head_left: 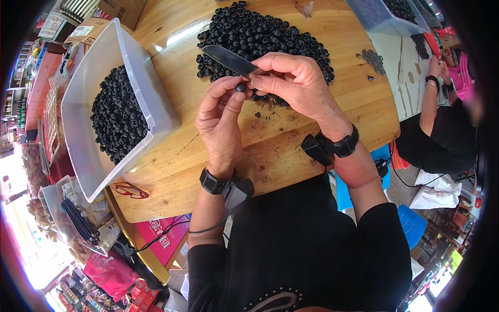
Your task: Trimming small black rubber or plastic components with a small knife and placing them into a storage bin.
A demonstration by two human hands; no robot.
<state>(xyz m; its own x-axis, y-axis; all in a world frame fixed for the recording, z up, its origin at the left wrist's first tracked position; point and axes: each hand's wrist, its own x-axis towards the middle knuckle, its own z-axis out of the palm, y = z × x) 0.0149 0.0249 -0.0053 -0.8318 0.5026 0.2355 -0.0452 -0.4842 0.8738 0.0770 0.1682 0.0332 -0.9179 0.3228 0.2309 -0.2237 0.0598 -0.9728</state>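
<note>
Between the thumb and fingers of my left hand point(222, 122) is a small round black bead-like piece point(240, 87). My right hand point(304, 88) is closed on a knife point(228, 61) whose broad dark blade points up and left. Its cutting end by the fingers meets the left fingertips near the piece; exact contact cannot be made out. Just beyond both hands lies a large heap of similar black pieces point(254, 36), many with a hole or pale-rimmed opening. Dark crumbs point(262, 165) are scattered over the wooden table point(182, 182) below my hands.
A translucent plastic bin point(78, 151) with many black pieces stands at the left. Red-framed glasses point(131, 191) lie near the table's front left edge. At the right, another person point(439, 125) sits beside a small group of pieces point(373, 61) and a second bin point(374, 18).
</note>
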